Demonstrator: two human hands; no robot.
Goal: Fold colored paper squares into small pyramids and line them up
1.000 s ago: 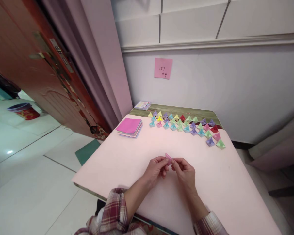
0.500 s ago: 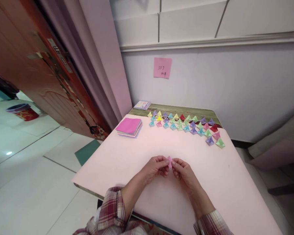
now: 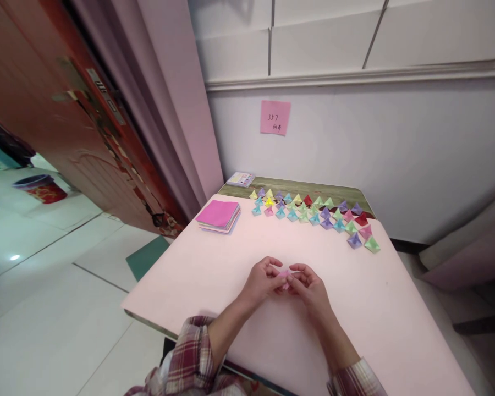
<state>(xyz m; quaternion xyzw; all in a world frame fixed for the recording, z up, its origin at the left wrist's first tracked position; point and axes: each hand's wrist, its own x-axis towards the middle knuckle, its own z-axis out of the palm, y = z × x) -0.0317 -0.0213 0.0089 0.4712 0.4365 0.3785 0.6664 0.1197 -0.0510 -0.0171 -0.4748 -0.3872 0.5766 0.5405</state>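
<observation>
Between my two hands is a small folded pink paper piece (image 3: pixel 285 278), held above the pale pink tabletop. My left hand (image 3: pixel 264 282) pinches its left side, with the index finger lifted and curved behind it. From the other side my right hand (image 3: pixel 309 285) grips it, the thumb on the front. Fingers cover much of the paper, so its exact shape is hard to make out. Beyond my hands stand several small folded paper pieces, including a purple one (image 3: pixel 354 240) and a green one (image 3: pixel 372 244), in rows.
A stack of square coloured paper (image 3: pixel 218 214) with magenta on top lies at the table's left. Behind it is a small packet (image 3: pixel 241 179). A pink note (image 3: pixel 275 117) sticks to the wall. A red door (image 3: pixel 107 137) and a bin (image 3: pixel 41 188) are at left.
The pink paper has turned from upright to a flatter, wider pose. My index fingers have lifted off it and my thumbs have shifted. The camera view has moved slightly.
</observation>
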